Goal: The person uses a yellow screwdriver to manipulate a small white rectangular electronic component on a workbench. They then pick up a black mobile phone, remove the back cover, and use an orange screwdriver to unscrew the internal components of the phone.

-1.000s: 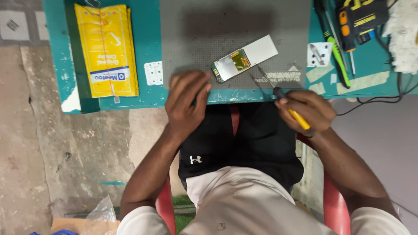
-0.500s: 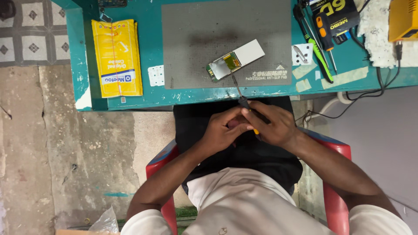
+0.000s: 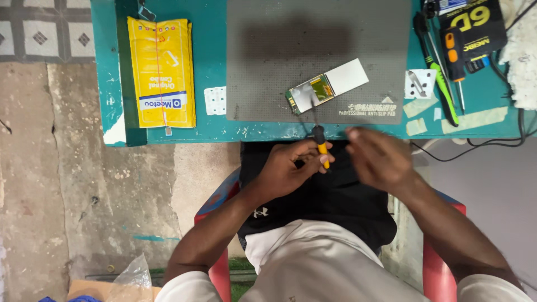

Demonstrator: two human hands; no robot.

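My left hand (image 3: 291, 168) grips a small screwdriver (image 3: 319, 142) with a yellow-and-black handle, its thin shaft pointing up at the table edge. My right hand (image 3: 377, 159) hovers just to the right of it, blurred, fingers spread and holding nothing. Both hands are over my lap, below the teal table (image 3: 212, 123). On the grey anti-slip mat (image 3: 313, 33) above them lies an opened phone part (image 3: 327, 86), with a circuit board at its left end and a white panel at its right.
A yellow padded envelope (image 3: 162, 70) lies at the table's left. Green and orange screwdrivers (image 3: 447, 67), a black box (image 3: 475, 28), a white screw tray (image 3: 419, 84) and cables (image 3: 475, 148) crowd the right. A small white card (image 3: 215, 100) sits beside the mat. I sit on a red chair (image 3: 442, 263).
The screwdriver has passed from my right hand into my left. My right hand has let go and swung off to the right. The camera has shifted slightly.
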